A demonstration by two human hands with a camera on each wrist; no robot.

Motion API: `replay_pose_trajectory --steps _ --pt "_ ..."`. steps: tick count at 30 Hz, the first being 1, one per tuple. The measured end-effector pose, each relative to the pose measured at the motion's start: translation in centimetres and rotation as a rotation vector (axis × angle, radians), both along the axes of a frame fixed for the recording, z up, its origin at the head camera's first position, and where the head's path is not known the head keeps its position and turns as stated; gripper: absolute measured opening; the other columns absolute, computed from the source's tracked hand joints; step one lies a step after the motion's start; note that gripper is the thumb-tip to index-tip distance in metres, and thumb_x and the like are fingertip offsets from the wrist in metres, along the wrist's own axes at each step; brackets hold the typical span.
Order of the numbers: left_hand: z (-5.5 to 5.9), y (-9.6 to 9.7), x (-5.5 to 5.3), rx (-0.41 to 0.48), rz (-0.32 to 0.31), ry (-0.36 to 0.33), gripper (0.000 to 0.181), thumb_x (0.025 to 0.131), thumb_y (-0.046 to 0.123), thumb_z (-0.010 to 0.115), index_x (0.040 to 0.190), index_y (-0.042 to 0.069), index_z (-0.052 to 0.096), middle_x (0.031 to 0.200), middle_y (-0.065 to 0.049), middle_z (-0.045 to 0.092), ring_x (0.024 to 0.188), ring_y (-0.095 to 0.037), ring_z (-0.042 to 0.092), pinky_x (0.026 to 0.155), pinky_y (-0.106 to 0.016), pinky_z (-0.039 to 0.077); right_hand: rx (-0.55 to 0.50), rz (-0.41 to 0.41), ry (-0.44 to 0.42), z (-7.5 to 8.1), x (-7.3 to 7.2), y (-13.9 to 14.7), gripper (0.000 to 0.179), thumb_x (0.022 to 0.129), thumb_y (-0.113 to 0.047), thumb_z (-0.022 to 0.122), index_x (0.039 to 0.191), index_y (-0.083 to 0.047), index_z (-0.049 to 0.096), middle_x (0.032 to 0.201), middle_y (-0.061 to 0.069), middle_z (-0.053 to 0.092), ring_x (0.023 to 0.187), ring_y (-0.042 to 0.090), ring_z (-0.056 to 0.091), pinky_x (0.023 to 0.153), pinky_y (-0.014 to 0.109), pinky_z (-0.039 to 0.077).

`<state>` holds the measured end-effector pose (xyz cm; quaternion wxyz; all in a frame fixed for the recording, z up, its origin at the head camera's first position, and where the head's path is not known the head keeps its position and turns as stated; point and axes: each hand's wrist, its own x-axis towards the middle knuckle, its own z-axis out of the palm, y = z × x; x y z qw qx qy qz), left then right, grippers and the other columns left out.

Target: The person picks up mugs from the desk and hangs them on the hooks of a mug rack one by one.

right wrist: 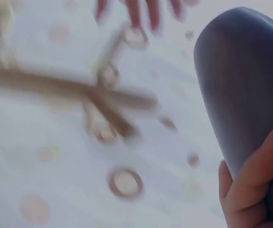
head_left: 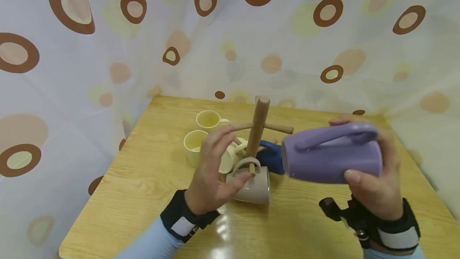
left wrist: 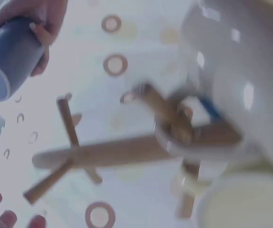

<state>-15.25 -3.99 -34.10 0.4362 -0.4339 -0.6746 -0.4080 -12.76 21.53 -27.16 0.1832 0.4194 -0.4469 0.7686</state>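
- One purple mug [head_left: 334,159] is being held in the air by the person's right grip [head_left: 384,183], to the right of a wooden mug tree [head_left: 256,127].
- The right grip is pinching this purple mug around its body: the thumb is pressing on the near side and the fingers are curling behind it.
- The purple mug is lying sideways in the hold, and its handle is facing upward; in the right wrist view it is appearing apart from the wood.
- The left grip [head_left: 210,175] is being spread, with thumb and fingers well separated, and it is holding nothing; it is hovering just beside the mug tree, on the left.
- Whether the left thumb is touching the grey mug [head_left: 253,189] behind it, I cannot tell.
- The grey mug is hanging sideways, because a lower peg is passing through its handle.
- A blue mug [head_left: 271,158] is leaning near the stem, partly hiding behind the purple one.
- A cream mug [head_left: 226,163] is showing between the left grip and the stem, partly covered.
- Two yellowish mugs [head_left: 192,157] are standing upright on the wooden tabletop [head_left: 151,163], farther left.
- A cloth with brown rings [head_left: 108,71] is surrounding the tabletop.
- Black straps [head_left: 176,215] are wrapping both wrists.
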Motion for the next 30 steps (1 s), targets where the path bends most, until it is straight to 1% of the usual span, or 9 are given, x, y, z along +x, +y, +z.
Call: replay_pose_trajectory --steps 2,4,6,8,10,13,17,26,30 --pt "0.0 -0.6 -0.6 -0.018 0.094 -0.063 0.063 0.092 0.036 0.054 0.130 -0.012 0.041 0.133 -0.031 0.040 0.127 -0.039 0.034 0.106 -0.051 0.035 -0.107 -0.056 -0.050 0.9 -1.0 1.0 0.055 0.057 0.025 0.053 0.110 0.015 0.045 0.119 0.027 0.053 0.109 0.034 0.045 0.083 0.029 0.047" --pt "-0.2 -1.0 -1.2 -0.077 0.140 -0.159 0.066 0.093 0.038 0.052 0.135 -0.011 0.038 0.140 -0.028 0.036 0.133 -0.037 0.027 0.111 -0.051 0.030 -0.066 -0.222 -0.092 1.2 -2.7 2.0 0.055 0.057 0.024 0.052 0.111 0.015 0.047 0.117 0.025 0.054 0.105 0.032 0.045 0.080 0.028 0.047" --pt "-0.4 -1.2 -1.7 -0.133 0.135 -0.250 0.069 0.093 0.038 0.052 0.140 -0.008 0.032 0.145 -0.026 0.032 0.137 -0.034 0.023 0.113 -0.050 0.027 0.080 -0.403 -0.135 1.1 -5.0 2.8 0.057 0.060 0.020 0.056 0.116 0.013 0.050 0.117 0.021 0.054 0.102 0.031 0.044 0.076 0.027 0.045" --pt "-0.7 -1.3 -2.1 -0.160 0.123 -0.312 0.071 0.092 0.036 0.054 0.143 -0.006 0.027 0.148 -0.024 0.031 0.138 -0.030 0.022 0.113 -0.049 0.026 0.317 -0.551 -0.149 0.6 -7.3 3.1 0.058 0.067 0.013 0.062 0.123 0.007 0.050 0.122 0.013 0.054 0.103 0.029 0.044 0.073 0.022 0.046" --pt "-1.0 -1.4 -2.2 -0.164 0.111 -0.343 0.072 0.091 0.033 0.056 0.145 -0.004 0.024 0.148 -0.023 0.031 0.137 -0.029 0.023 0.112 -0.049 0.028 0.540 -0.627 -0.168 -0.1 -9.4 2.9 0.060 0.072 0.006 0.067 0.129 0.000 0.050 0.127 0.006 0.050 0.107 0.026 0.044 0.075 0.026 0.048" --pt "-1.2 -1.2 -2.3 -0.160 0.108 -0.364 0.074 0.090 0.032 0.057 0.146 -0.002 0.022 0.148 -0.022 0.032 0.137 -0.028 0.024 0.112 -0.050 0.028 0.791 -0.642 -0.206 -1.1 -11.6 1.9 0.060 0.076 -0.003 0.071 0.132 -0.010 0.049 0.131 0.002 0.042 0.113 0.024 0.040 0.084 0.045 0.048" --pt "-1.3 -0.9 -2.4 -0.173 0.093 -0.392 0.077 0.090 0.033 0.057 0.147 -0.001 0.019 0.149 -0.022 0.030 0.137 -0.027 0.023 0.113 -0.050 0.026 0.922 -0.550 -0.256 -1.8 -12.8 0.1 0.058 0.077 -0.008 0.072 0.131 -0.010 0.050 0.135 0.014 0.036 0.114 0.031 0.036 0.085 0.065 0.041" --pt "-1.1 -0.7 -2.4 -0.185 0.089 -0.398 0.079 0.090 0.035 0.056 0.148 -0.001 0.015 0.151 -0.022 0.026 0.138 -0.027 0.020 0.114 -0.051 0.024 0.934 -0.389 -0.191 -3.4 -14.6 -1.6 0.062 0.074 -0.003 0.074 0.131 -0.010 0.051 0.142 0.011 0.033 0.121 0.028 0.033 0.092 0.063 0.041" --pt "-1.1 -0.9 -2.5 -0.183 0.083 -0.391 0.079 0.089 0.032 0.058 0.147 -0.002 0.016 0.151 -0.023 0.026 0.138 -0.028 0.020 0.114 -0.051 0.024 0.907 -0.294 -0.114 -4.1 -14.9 -1.9 0.061 0.073 0.004 0.074 0.130 -0.004 0.051 0.144 0.013 0.032 0.124 0.025 0.033 0.089 0.043 0.051"
